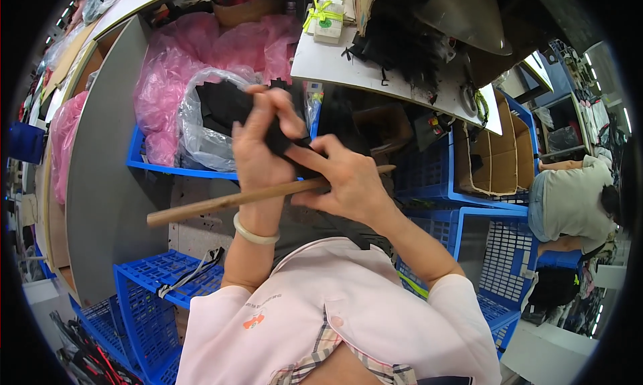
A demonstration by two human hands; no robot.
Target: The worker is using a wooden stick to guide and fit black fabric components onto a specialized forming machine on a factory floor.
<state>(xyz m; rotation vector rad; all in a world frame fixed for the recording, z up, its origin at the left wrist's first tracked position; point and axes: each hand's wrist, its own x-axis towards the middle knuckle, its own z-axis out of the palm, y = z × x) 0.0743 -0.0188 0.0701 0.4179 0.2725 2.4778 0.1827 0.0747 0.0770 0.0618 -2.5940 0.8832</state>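
Both my hands are raised in front of me, close together, with a small black fabric piece (pixel 284 150) between them. My left hand (pixel 263 144), a pale bangle (pixel 254 232) on its wrist, has its fingers curled about the fabric; the fingertips are slightly blurred. My right hand (pixel 348 180) grips a wooden stick (pixel 214 207) against its palm. The stick slants across the left wrist, and its pointed end pokes out past the right hand. The right index finger reaches to the fabric. Part of the fabric is hidden behind the fingers.
Black pieces (pixel 221 107) lie in a clear plastic bag beside pink plastic (pixel 174 56) in a blue crate (pixel 171 170). A white table (pixel 315 67) carries black scraps and scissors (pixel 469 100). Blue crates and a cardboard box (pixel 495 160) stand right. Another person (pixel 573 197) bends over at far right.
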